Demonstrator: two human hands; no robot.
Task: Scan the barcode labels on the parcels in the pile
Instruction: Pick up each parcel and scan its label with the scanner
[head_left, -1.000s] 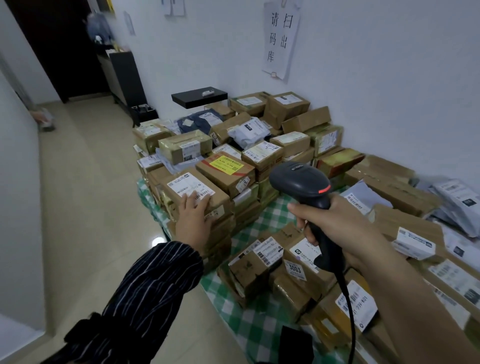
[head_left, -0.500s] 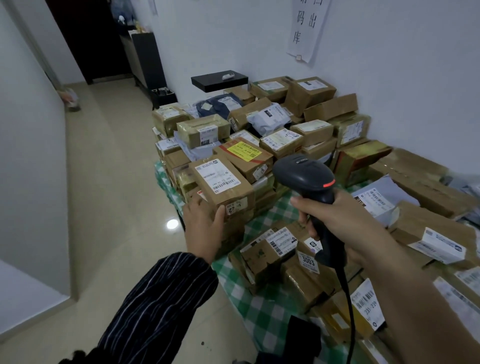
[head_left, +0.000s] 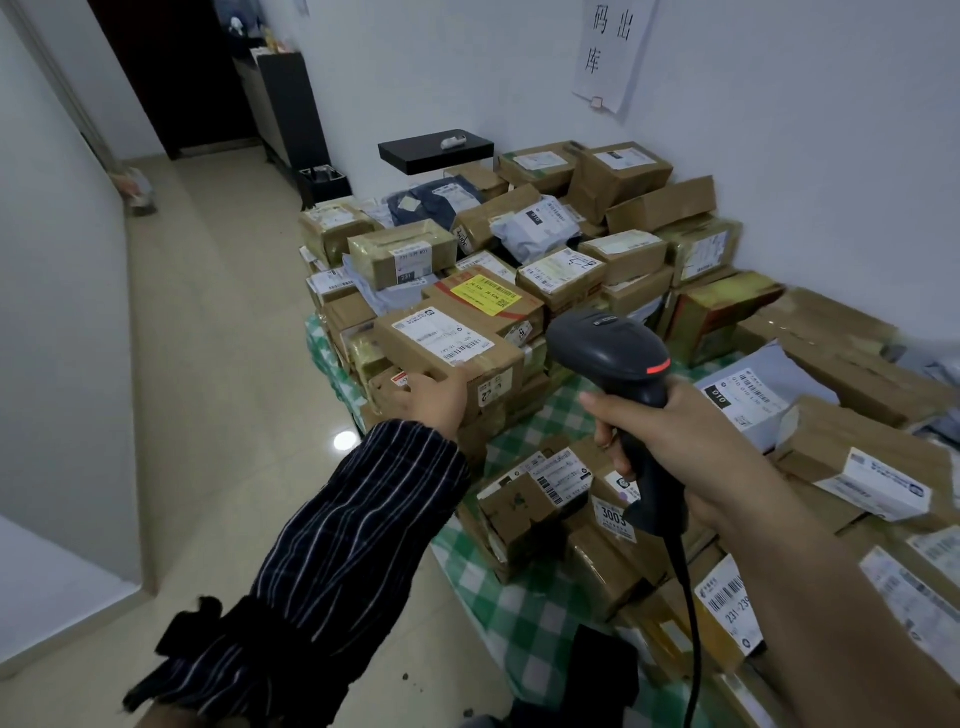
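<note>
A large pile of brown cardboard parcels (head_left: 618, 249) with white barcode labels covers a green checked cloth (head_left: 524, 618) on the floor by the wall. My left hand (head_left: 434, 397) grips the near side of a brown box (head_left: 447, 353) whose white label faces up; the box sits tilted on top of the stack. My right hand (head_left: 670, 436) holds a black corded barcode scanner (head_left: 610, 358) by its handle. Its head, with a red light on the side, hangs just right of that box.
More boxes and grey mail bags (head_left: 753, 395) lie right and below my right hand. A black shelf (head_left: 434, 148) juts from the wall behind the pile. Tiled floor (head_left: 208, 364) runs along the left toward a dark doorway (head_left: 171, 78). A black object (head_left: 597, 670) lies at the cloth's near edge.
My left hand went from resting on top of the labelled box to gripping its near side and tilting it up. The view shifted left and closer; the scanner stayed in my right hand.
</note>
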